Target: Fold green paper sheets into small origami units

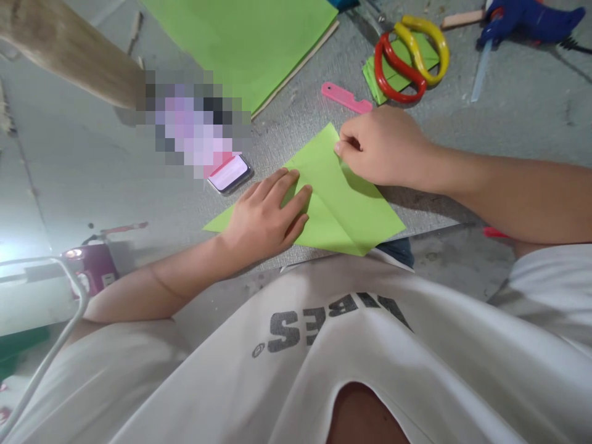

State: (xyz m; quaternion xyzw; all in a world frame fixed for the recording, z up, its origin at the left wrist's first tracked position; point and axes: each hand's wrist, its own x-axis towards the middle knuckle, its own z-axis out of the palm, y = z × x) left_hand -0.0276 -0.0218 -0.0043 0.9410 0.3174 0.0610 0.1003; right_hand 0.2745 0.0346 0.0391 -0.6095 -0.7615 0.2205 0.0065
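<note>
A folded sheet of bright green paper (370, 206) lies at the table's near edge, with crease lines across it and a pointed corner sticking out at the left. My left hand (268, 216) rests flat on its left part, fingers spread. At the paper's upper right edge, my right hand (386, 145) is curled closed, thumb and fingertips together on that edge. The exact grip under the curled fingers is partly hidden. Just beyond my right hand lies a pink plastic cutter-like tool (345, 97).
Scissors (401, 88) with red and yellow handles lie over small folded green papers (374, 79). A blue glue gun (527, 21) is at the far right. A larger green sheet (250, 43) and a phone (231, 174) lie further back. A wooden post (74, 55) stands upper left.
</note>
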